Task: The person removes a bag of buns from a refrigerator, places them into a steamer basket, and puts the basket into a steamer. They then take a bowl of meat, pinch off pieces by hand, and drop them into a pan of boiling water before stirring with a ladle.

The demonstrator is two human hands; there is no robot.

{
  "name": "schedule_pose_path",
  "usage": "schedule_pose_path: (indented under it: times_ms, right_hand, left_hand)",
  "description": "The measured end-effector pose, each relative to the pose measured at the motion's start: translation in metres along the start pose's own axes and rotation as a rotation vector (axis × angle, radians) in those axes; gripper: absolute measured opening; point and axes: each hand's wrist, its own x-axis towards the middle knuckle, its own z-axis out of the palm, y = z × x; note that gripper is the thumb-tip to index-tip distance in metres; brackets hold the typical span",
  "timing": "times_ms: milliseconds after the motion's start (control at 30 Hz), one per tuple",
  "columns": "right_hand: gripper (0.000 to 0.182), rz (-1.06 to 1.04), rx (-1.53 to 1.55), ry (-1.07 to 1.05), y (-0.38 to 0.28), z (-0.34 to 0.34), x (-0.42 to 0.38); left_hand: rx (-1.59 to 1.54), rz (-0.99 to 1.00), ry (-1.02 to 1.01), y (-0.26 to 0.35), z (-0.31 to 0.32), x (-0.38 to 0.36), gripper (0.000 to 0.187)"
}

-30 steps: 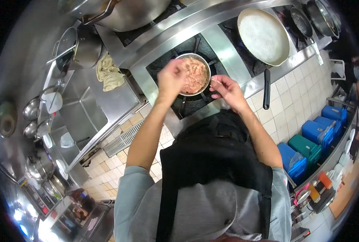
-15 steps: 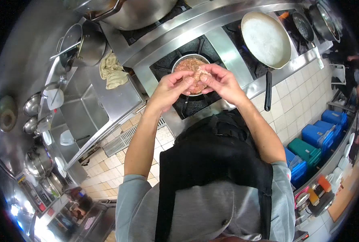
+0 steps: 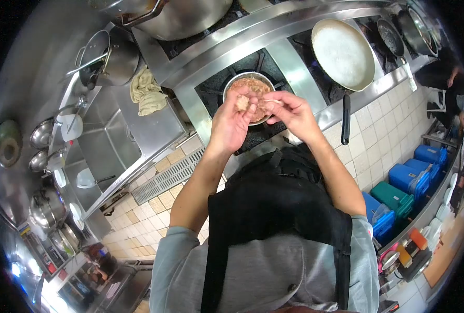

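Over the near burner, a round metal pan (image 3: 253, 82) holds a pinkish-brown, minced-looking food. My left hand (image 3: 231, 124) is turned palm up at the pan's left side, its fingers curled round a small pale lump of food (image 3: 242, 103). My right hand (image 3: 293, 116) is at the pan's right side, with thumb and fingers pinched on a small pale piece (image 3: 271, 101) too small to name. Both hands are above the near part of the pan and hide some of the food in it.
A wide pale pan (image 3: 343, 55) with a black handle is at the right on the stove. A large pot (image 3: 190, 18) stands at the back. Left are a cloth (image 3: 147, 91), a deep pot (image 3: 120, 62) and a sink (image 3: 109, 133). A person (image 3: 443, 78) is at far right.
My hands have moved apart. The left has turned palm up and shows the pale lump; the right has shifted slightly right and down. The person at far right has come further into view.
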Motion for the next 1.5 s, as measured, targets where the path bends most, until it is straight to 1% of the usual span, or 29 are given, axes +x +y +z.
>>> schedule_pose_path:
  times_ms: [33, 100, 133, 233, 333, 367, 433, 467, 533, 567, 600, 667, 700, 767, 800, 867, 900, 967, 1000, 1067, 1133, 1200, 1233, 1300, 1333, 1400, 1467, 1500]
  right_hand:
    - [0.025, 0.01, 0.006, 0.049, 0.001, -0.005, -0.001]
    - [0.024, 0.032, 0.042, 0.064, 0.002, -0.007, -0.005]
    - [0.024, 0.058, 0.077, 0.081, 0.003, -0.007, -0.008]
    - [0.025, 0.096, 0.051, 0.061, 0.012, -0.006, -0.015]
    - [0.025, 0.117, 0.051, 0.044, 0.016, -0.007, -0.017]
    - [0.025, 0.119, 0.048, 0.045, 0.015, -0.008, -0.018]
    - [0.025, 0.119, 0.044, 0.045, 0.014, -0.008, -0.018]
    - [0.025, 0.129, 0.04, 0.053, 0.014, -0.009, -0.018]
    - [0.026, 0.137, 0.035, 0.062, 0.014, -0.01, -0.019]
    - [0.026, 0.14, 0.056, 0.069, 0.015, -0.01, -0.019]
    - [0.027, 0.144, 0.077, 0.074, 0.016, -0.01, -0.019]
    - [0.027, 0.145, 0.074, 0.065, 0.017, -0.009, -0.019]
    - [0.028, 0.145, 0.072, 0.06, 0.018, -0.009, -0.019]
    - [0.027, 0.15, 0.067, 0.06, 0.019, -0.008, -0.019]
    - [0.027, 0.152, 0.063, 0.062, 0.02, -0.008, -0.018]
    - [0.027, 0.153, 0.066, 0.059, 0.023, -0.009, -0.018]
    - [0.027, 0.152, 0.07, 0.056, 0.024, -0.01, -0.018]
    - [0.027, 0.168, 0.07, 0.059, 0.025, -0.01, -0.018]
    - [0.027, 0.182, 0.068, 0.069, 0.025, -0.012, -0.019]
    - [0.027, 0.156, 0.089, 0.073, 0.026, -0.013, -0.021]
    - [0.028, 0.173, 0.067, 0.077, 0.025, -0.016, -0.024]
    - [0.029, 0.185, 0.07, 0.089, 0.029, -0.02, -0.027]
    - [0.03, 0.198, 0.086, 0.092, 0.032, -0.022, -0.029]
    - [0.031, 0.228, 0.114, 0.092, 0.035, -0.027, -0.033]
    - [0.031, 0.224, 0.119, 0.099, 0.038, -0.03, -0.035]
    - [0.031, 0.258, 0.115, 0.092, 0.045, -0.035, -0.039]
    - [0.031, 0.257, 0.113, 0.09, 0.049, -0.037, -0.042]
    - [0.031, 0.261, 0.107, 0.08, 0.05, -0.038, -0.043]
  left_hand:
    - [0.002, 0.001, 0.0, 0.004, 0.007, -0.003, 0.04]
    - [-0.114, -0.173, -0.015, 0.014, 0.019, -0.008, 0.044]
    - [-0.113, -0.172, -0.015, 0.011, 0.015, -0.005, 0.044]
    - [-0.049, -0.164, 0.0, 0.002, 0.001, 0.003, 0.046]
    - [0.139, -0.03, 0.059, 0.001, 0.001, 0.003, 0.044]
    - [0.14, -0.031, 0.057, 0.004, 0.0, 0.002, 0.044]
    - [0.164, -0.117, 0.012, 0.01, 0.001, 0.0, 0.04]
    - [0.164, -0.116, 0.01, 0.011, 0.007, -0.002, 0.04]
    - [0.243, -0.057, 0.05, 0.011, 0.021, -0.008, 0.036]
    - [0.424, 0.051, -0.045, 0.006, 0.006, -0.01, 0.037]
    - [0.424, 0.052, -0.046, 0.004, 0.005, -0.013, 0.037]
    - [0.743, 0.256, -0.075, 0.003, 0.007, -0.02, 0.039]
    - [0.742, 0.256, -0.073, 0.005, 0.008, -0.024, 0.039]
    - [0.962, 0.235, -0.091, 0.007, 0.01, -0.029, 0.039]
    - [0.961, 0.235, -0.091, 0.006, 0.009, -0.03, 0.039]
    - [0.911, 0.377, -0.178, 0.002, 0.007, -0.03, 0.039]
    - [0.909, 0.377, -0.18, 0.003, 0.006, -0.029, 0.039]
    - [0.89, 0.123, -0.1, 0.01, 0.005, -0.027, 0.042]
    - [0.884, 0.117, -0.116, 0.01, 0.007, -0.026, 0.042]
    - [0.679, 0.232, -0.163, 0.005, 0.015, -0.025, 0.047]
    - [0.658, 0.183, -0.151, 0.0, 0.013, -0.018, 0.049]
    - [0.75, 0.137, -0.081, -0.002, 0.014, -0.01, 0.047]
    - [0.755, 0.131, -0.09, -0.005, 0.017, -0.006, 0.047]
    - [0.912, 0.147, -0.2, -0.014, 0.023, 0.01, 0.044]
    - [0.918, 0.143, -0.206, -0.021, 0.026, 0.022, 0.044]
    - [1.075, 0.117, -0.392, -0.039, 0.038, 0.052, 0.048]
    - [1.38, 0.031, -0.41, -0.04, 0.098, 0.061, 0.063]
    - [1.241, 0.084, -0.407, -0.056, 0.112, 0.077, 0.07]
